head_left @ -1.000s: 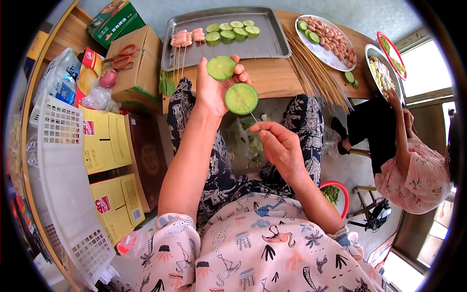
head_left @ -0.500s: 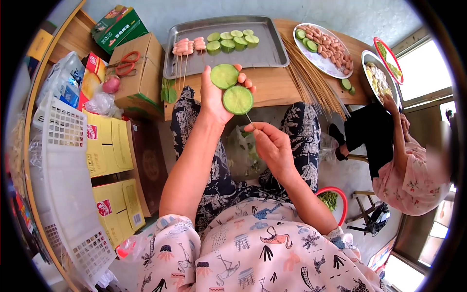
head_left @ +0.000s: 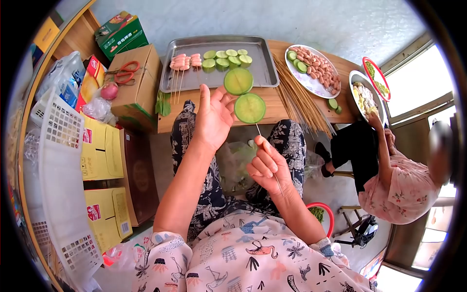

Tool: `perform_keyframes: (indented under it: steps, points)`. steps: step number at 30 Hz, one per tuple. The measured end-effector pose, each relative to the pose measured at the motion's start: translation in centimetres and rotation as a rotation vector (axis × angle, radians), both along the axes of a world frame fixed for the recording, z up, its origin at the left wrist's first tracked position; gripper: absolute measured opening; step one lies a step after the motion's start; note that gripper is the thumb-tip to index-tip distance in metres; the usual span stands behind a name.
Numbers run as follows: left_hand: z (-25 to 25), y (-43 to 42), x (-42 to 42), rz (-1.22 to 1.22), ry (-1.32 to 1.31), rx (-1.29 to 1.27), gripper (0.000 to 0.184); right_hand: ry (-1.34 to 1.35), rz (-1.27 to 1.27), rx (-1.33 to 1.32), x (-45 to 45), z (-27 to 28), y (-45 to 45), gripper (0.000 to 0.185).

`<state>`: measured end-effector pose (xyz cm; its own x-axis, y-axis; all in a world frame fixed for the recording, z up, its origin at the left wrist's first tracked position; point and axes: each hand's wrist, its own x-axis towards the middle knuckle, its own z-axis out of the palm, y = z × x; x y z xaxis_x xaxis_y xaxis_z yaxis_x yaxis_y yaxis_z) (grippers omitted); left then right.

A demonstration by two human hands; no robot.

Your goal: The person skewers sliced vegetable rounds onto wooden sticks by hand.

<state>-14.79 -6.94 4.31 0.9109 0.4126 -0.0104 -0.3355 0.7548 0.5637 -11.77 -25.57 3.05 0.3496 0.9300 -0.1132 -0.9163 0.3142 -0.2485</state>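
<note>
The right hand (head_left: 268,164) is closed around a thin skewer (head_left: 258,130), pinched between thumb and fingers, its tail end running back over the palm towards the wrist. Two round green slices (head_left: 249,108) are carried at the far end, one beyond the other, above the person's lap and near the front edge of the table (head_left: 258,103). The left hand (head_left: 214,117) is open, palm up and fingers spread, with its fingertips close by the farther slice; contact there cannot be confirmed from this view.

Beyond the hands, a metal tray (head_left: 260,68) rests on the table. It bears more green slices in two rows (head_left: 222,63) and, at its left side, pink pieces on sticks (head_left: 180,62), the sticks projecting over the near rim. A leafy green item (head_left: 163,103) lies by the tray's near left corner.

To the right of the tray are a bundle of loose sticks (head_left: 300,103), then an oval plate (head_left: 297,79) with pink pieces and green slices. Farther right, a co-worker's hand (head_left: 374,121) is at a metal bowl (head_left: 356,76) of pale food.
</note>
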Motion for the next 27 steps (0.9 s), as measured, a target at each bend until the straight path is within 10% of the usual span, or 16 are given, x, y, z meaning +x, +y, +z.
perform_keyframes:
  steps: [10, 27]
  points:
    - [-2.0, 0.2, 0.1, -0.065, -0.016, -0.163, 0.078, -1.192, -0.18, -0.777, -1.1, 0.3, 1.1, 0.018]
    - [-3.8, -0.1, 1.2, 0.025, 0.108, -0.188, 0.058, -0.735, -0.107, -0.639, -1.3, 0.2, 2.8, 0.022]
